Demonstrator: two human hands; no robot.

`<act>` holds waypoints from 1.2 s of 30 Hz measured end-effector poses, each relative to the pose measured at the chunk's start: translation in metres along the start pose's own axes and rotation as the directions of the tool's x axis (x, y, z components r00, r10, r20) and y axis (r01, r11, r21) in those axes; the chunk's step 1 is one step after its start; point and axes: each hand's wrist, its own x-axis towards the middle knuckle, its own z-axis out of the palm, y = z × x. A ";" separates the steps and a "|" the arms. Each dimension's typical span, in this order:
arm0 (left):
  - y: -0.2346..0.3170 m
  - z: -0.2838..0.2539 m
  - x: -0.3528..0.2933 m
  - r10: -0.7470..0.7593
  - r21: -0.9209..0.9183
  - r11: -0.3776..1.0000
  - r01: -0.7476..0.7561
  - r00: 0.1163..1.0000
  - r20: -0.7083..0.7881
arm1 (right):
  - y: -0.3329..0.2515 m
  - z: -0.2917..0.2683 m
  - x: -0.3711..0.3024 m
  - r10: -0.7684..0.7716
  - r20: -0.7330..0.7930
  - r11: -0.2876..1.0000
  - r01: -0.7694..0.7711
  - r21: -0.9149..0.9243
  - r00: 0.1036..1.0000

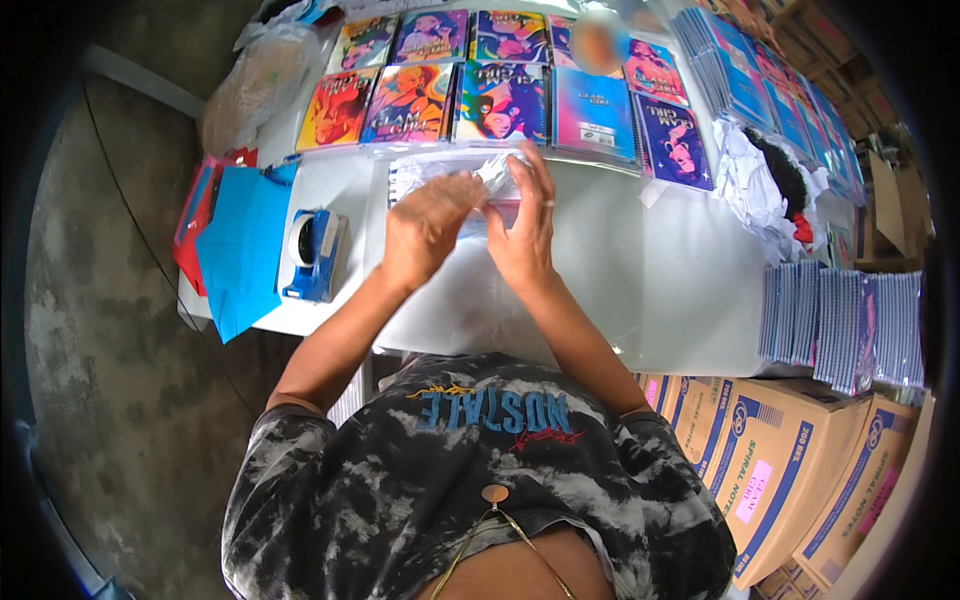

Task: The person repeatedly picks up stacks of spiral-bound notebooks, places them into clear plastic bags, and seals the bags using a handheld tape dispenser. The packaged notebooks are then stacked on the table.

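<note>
In front of my chest, both hands work over a spiral notebook point(405, 172) with white pages, its coil along the left edge. My left hand point(425, 222) is smeared by motion over the notebook's near side, and its fingers are unclear. Crumpled white sheet material point(497, 178), paper or thin plastic, bunches up between the two hands. My right hand point(523, 222) curls its fingers and thumb around the right side of that bunch. Part of the notebook is hidden under the hands.
Rows of colourful spiral notebooks point(502, 100) lie along the table's far side. A blue tape dispenser point(316, 255) and a blue sheet point(240, 245) are at left. Notebook stacks point(815, 320) and crumpled paper point(750, 190) stand right, above cardboard boxes point(760, 470).
</note>
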 end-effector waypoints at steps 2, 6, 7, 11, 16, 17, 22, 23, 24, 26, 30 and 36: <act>0.007 0.005 -0.020 0.048 0.055 0.998 -0.045 0.997 -0.065 | 0.009 -0.004 -0.004 -0.052 0.168 0.987 0.076 -0.142 0.984; 0.014 -0.013 -0.044 -0.097 -0.140 0.986 0.095 0.995 -0.009 | 0.025 -0.007 -0.015 -0.194 0.210 0.954 0.234 -0.187 0.958; 0.007 -0.031 -0.051 -0.090 -0.099 0.991 0.086 0.995 -0.039 | 0.025 -0.006 -0.016 -0.218 0.210 0.949 0.257 -0.183 0.953; -0.059 -0.118 -0.096 -0.641 0.397 0.577 0.714 0.697 -0.322 | 0.036 -0.007 -0.021 -0.304 0.206 0.932 0.336 -0.140 0.930; -0.119 -0.173 -0.155 -0.939 0.189 -0.022 0.982 -0.085 0.333 | 0.037 -0.007 -0.018 -0.327 0.227 0.923 0.362 -0.132 0.917; -0.121 -0.175 -0.157 -0.930 0.213 -0.023 0.977 -0.099 0.354 | 0.034 -0.005 -0.018 -0.333 0.229 0.920 0.368 -0.134 0.915; -0.111 -0.187 -0.193 -0.761 -0.562 -0.058 0.825 0.328 0.560 | 0.038 -0.006 -0.020 -0.356 0.244 0.903 0.399 -0.157 0.902; -0.106 -0.189 -0.215 -0.715 -0.790 -0.126 0.601 0.497 0.492 | 0.039 -0.006 -0.019 -0.357 0.236 0.906 0.396 -0.147 0.904; -0.099 -0.193 -0.244 -0.746 -0.809 -0.255 0.529 0.424 0.513 | 0.040 -0.004 -0.020 -0.355 0.226 0.912 0.389 -0.129 0.907; -0.082 -0.187 -0.250 -0.837 -0.528 -0.083 0.845 0.228 0.497 | 0.041 -0.005 -0.020 -0.350 0.225 0.916 0.382 -0.119 0.909; -0.117 -0.174 -0.251 -0.778 0.356 0.331 0.874 0.466 -0.421 | 0.042 -0.003 -0.019 -0.352 0.211 0.920 0.379 -0.103 0.912; 0.027 -0.066 -0.031 -0.762 -0.673 0.468 0.573 0.648 0.022 | 0.041 -0.003 -0.021 -0.367 0.214 0.913 0.395 -0.105 0.905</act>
